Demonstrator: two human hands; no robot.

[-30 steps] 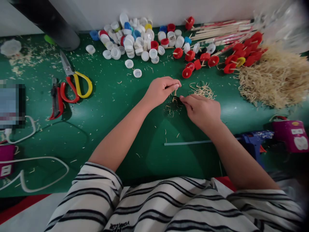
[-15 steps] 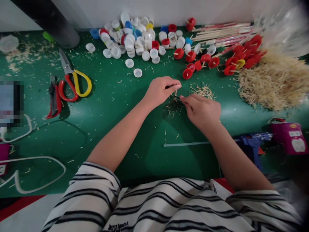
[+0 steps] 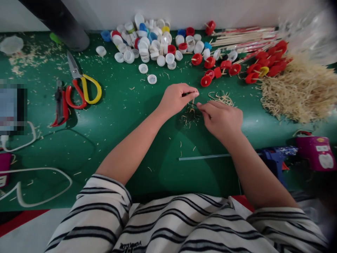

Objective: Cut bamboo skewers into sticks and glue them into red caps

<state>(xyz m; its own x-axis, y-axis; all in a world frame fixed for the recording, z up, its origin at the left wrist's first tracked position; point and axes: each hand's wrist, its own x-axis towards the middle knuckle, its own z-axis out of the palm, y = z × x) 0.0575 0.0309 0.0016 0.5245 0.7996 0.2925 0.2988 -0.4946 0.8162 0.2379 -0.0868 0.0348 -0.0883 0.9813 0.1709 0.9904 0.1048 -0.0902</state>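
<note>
Near the middle of the table, my left hand pinches between thumb and fingers a short pale straw-like piece that hangs downward. My right hand faces it from the right, closed round a slim dark tool. The tool's tip reaches to the pale piece; most of the tool is hidden in my fingers, so its kind does not show. Cut bits of pale fibre lie on the green table below the hands. A small heap of fibre strands sits just behind my right hand.
Plastic bottle caps are piled at the back. Red caps with sticks, thin wooden sticks and a large fibre heap are back right. Scissors and a red cutter lie left; a blue glue gun right.
The view has shifted slightly. Both hands keep nearly the same pose, the dark tool still close against the pale piece.
</note>
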